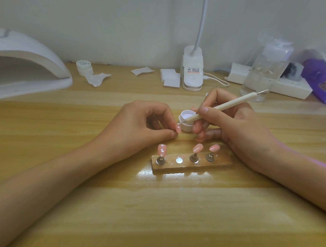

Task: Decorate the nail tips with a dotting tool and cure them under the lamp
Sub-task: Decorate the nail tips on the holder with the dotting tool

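My left hand (140, 124) pinches a small pink nail tip (178, 128) between thumb and fingers. My right hand (230, 126) grips a cream dotting tool (219, 107) like a pen, its metal point touching that tip. Just behind sits an open white gel pot (186, 120). A wooden holder block (189, 162) lies in front of my hands. Three pink nail tips stand on its pegs: one on the left (161, 149) and two on the right (197, 147) (214, 147). One peg spot (179, 160) is bare. The white curing lamp (25, 67) stands at the far left.
A closed white pot (84, 67) and scraps of wipe (97, 79) lie at the back, with white pads (170, 79), a desk lamp base (192, 70) with cable, a clear pump bottle (263, 68), a white power strip (290, 87) and a purple packet (321, 82).
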`<state>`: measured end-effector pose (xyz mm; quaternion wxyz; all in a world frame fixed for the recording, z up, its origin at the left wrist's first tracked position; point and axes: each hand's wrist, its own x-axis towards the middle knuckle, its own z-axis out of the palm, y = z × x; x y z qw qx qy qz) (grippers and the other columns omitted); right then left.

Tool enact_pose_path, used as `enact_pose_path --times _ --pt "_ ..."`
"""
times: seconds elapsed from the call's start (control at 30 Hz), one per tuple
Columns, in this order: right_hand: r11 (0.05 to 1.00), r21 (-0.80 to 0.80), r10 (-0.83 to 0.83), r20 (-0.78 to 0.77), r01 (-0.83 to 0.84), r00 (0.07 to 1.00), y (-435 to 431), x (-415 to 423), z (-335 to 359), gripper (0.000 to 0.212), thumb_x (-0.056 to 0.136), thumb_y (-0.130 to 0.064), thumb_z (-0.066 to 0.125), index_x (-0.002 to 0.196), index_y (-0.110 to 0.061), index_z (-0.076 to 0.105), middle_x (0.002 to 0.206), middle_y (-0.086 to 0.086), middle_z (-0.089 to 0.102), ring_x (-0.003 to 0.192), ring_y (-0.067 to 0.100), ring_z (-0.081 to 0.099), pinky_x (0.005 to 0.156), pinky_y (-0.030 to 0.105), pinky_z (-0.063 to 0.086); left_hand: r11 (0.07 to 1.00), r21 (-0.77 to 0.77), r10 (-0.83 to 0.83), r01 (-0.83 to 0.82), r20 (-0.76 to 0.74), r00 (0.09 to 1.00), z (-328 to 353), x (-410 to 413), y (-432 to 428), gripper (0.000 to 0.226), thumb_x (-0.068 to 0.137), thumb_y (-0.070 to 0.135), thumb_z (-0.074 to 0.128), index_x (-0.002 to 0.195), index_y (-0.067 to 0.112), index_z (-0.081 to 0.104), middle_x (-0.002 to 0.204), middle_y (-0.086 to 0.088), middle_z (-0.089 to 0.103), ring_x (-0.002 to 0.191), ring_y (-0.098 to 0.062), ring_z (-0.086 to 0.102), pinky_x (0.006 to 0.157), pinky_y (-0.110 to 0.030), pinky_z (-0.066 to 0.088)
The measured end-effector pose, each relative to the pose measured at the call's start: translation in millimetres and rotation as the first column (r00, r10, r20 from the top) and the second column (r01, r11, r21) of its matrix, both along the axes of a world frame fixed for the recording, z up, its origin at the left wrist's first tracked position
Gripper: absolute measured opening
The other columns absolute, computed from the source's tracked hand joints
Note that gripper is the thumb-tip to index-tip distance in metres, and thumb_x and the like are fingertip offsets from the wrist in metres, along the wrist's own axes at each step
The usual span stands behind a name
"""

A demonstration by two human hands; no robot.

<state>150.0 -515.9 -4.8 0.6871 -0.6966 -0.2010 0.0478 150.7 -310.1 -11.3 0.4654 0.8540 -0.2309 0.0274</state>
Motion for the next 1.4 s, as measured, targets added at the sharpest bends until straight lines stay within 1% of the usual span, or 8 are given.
enact_pose_path --times 0.13,0.23,0.33,0.57,0.9,1.03,1.13,1.4 --pt "1.0 -0.007 -0.004 0.002 0.004 1.0 -0.1 0.4 -0.4 0.017 0.09 -0.015 0.061 0.074 -0.014 0.054 0.067 0.007 0.068 0.061 0.014 0.062 0.059 0.023 0.053 1.0 -0.001 -0.004 0.004 0.0 1.0 -0.4 0.3 0.4 0.021 0.077 0.014 0.08 0.07 0.031 0.07 0.066 0.021 0.066 0.058 0.002 0.057 0.057 -0.006 0.039" --pt "1.0 0.015 0.001 0.004 -0.001 1.0 -0.2 -0.2 -0.1 0.02 0.089 -0.017 0.065 0.072 -0.017 0.055 0.067 0.008 0.067 0.059 0.015 0.061 0.058 0.024 0.053 1.0 0.001 -0.005 0.005 0.002 1.0 -0.8 1.2 0.4 0.019 0.076 0.015 0.08 0.07 0.03 0.07 0.066 0.021 0.066 0.058 0.002 0.057 0.057 -0.006 0.038" --pt "0.999 0.046 0.004 0.02 -0.005 1.0 -0.2 -0.4 0.5 0.019 0.089 -0.017 0.06 0.07 -0.02 0.056 0.067 0.007 0.066 0.059 0.015 0.061 0.057 0.025 0.053 1.0 0.006 -0.005 0.005 0.005 1.0 -1.0 1.4 0.5 0.017 0.076 0.015 0.081 0.072 0.029 0.071 0.066 0.022 0.065 0.057 0.002 0.056 0.057 -0.006 0.038" --pt "0.995 0.093 -0.032 0.086 0.024 0.996 -1.4 -0.3 1.7 0.021 0.092 -0.017 0.06 0.073 -0.025 0.058 0.073 0.009 0.068 0.064 0.016 0.064 0.058 0.026 0.054 1.0 0.007 0.003 -0.003 0.002 1.0 -1.1 1.6 0.1 0.017 0.076 0.015 0.081 0.072 0.029 0.072 0.065 0.022 0.066 0.056 0.003 0.057 0.056 -0.006 0.038" --pt "1.0 -0.003 0.013 0.008 -0.013 1.0 -0.6 -1.2 1.7 0.02 0.089 -0.017 0.06 0.07 -0.022 0.057 0.069 0.009 0.068 0.06 0.015 0.061 0.055 0.025 0.053 0.999 0.007 0.034 -0.034 -0.014 0.999 0.5 -0.1 -1.3 0.019 0.076 0.016 0.081 0.07 0.031 0.071 0.059 0.022 0.064 0.053 0.006 0.057 0.055 -0.004 0.038" --pt "1.0 -0.03 0.006 0.006 -0.006 1.0 -0.3 -1.8 1.5 0.025 0.094 -0.011 0.06 0.071 -0.02 0.056 0.067 0.008 0.067 0.061 0.016 0.062 0.052 0.023 0.052 0.999 0.0 0.034 -0.034 -0.022 0.999 1.0 -0.8 -1.4 0.019 0.076 0.015 0.081 0.07 0.03 0.071 0.059 0.021 0.064 0.053 0.005 0.057 0.054 -0.004 0.038" --pt "1.0 -0.029 0.003 -0.002 -0.003 1.0 0.1 -1.9 1.7 0.022 0.093 -0.01 0.058 0.073 -0.017 0.055 0.066 0.009 0.066 0.059 0.016 0.062 0.05 0.022 0.051 0.999 0.0 0.036 -0.036 -0.024 0.999 1.0 -0.6 -1.5 0.02 0.076 0.016 0.08 0.069 0.031 0.071 0.058 0.02 0.064 0.052 0.005 0.056 0.054 -0.005 0.038" --pt "0.999 -0.034 -0.002 -0.002 0.002 1.0 0.2 -1.7 1.4 0.021 0.093 -0.008 0.058 0.074 -0.015 0.054 0.066 0.008 0.066 0.06 0.016 0.061 0.055 0.023 0.053 1.0 0.009 0.029 -0.029 -0.013 0.999 0.9 -0.4 -1.6 0.02 0.076 0.015 0.08 0.07 0.031 0.07 0.059 0.023 0.064 0.053 0.005 0.056 0.054 -0.003 0.037"
